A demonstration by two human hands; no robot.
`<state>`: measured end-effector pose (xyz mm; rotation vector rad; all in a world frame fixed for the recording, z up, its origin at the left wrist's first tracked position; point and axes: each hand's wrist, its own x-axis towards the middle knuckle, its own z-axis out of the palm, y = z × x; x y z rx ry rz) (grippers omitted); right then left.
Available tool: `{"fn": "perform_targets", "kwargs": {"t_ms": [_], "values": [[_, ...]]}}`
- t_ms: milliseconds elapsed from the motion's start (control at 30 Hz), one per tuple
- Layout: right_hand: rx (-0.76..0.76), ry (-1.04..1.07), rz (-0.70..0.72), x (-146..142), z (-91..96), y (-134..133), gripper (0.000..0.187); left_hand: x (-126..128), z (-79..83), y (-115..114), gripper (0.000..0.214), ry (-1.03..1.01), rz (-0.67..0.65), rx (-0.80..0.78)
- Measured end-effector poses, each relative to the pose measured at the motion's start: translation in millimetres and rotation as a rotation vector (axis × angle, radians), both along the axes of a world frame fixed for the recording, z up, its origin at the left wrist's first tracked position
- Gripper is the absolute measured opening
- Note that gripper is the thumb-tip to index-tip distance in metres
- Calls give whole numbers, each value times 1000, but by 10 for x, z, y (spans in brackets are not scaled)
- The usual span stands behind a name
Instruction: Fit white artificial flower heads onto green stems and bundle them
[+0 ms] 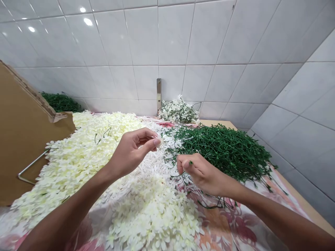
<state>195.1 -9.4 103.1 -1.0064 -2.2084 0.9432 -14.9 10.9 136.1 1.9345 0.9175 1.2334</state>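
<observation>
My left hand [137,148] is raised over the middle of the table, thumb and forefinger pinched on a small white flower piece [159,142]. To its right, my right hand [197,170] is closed around a green plastic stem, whose tip [191,162] pokes out by the thumb. A heap of green stems [222,150] lies just behind my right hand. Beneath and between the hands are thin white stamen-like pieces [154,167]. A mound of loose cream-white petals [157,216] sits nearest me, and a larger petal spread [91,153] lies to the left.
At the far left stands a cardboard box [26,139] with a metal wire handle [31,167]. Against the tiled wall [172,42] sit a bunch of assembled white flowers [179,111], a metal bracket [158,94] and more green stems [59,102]. A floral cloth [217,223] covers the table.
</observation>
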Motion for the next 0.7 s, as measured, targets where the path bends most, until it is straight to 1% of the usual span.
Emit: {"fn": "perform_targets", "kwargs": {"t_ms": [100,167,267,333,400,467,533,633,700], "values": [[1,-108,-72,-27,21,-24,60,11,-12,-40,8,65,-49,28],[26,-155,-113,-42,12,-30,51,31,-26,-78,9,149,-120,60],[33,-191,-97,-51,-18,-19,38,78,-54,-146,9,263,-225,116],[23,-236,-86,-48,-37,-10,29,117,-89,-185,6,317,-249,159],[19,-297,-83,-44,-46,-11,26,157,-136,-203,6,335,-261,192],[13,-329,-71,-44,-39,-22,27,186,-185,-195,8,323,-258,208],[-2,-308,-44,-48,-21,-39,25,196,-223,-164,10,302,-219,214],[27,-185,-70,-58,-15,-57,26,180,-250,-96,8,254,-137,180],[116,-77,-129,-63,-43,-56,25,163,-255,-58,8,210,-109,130]]}}
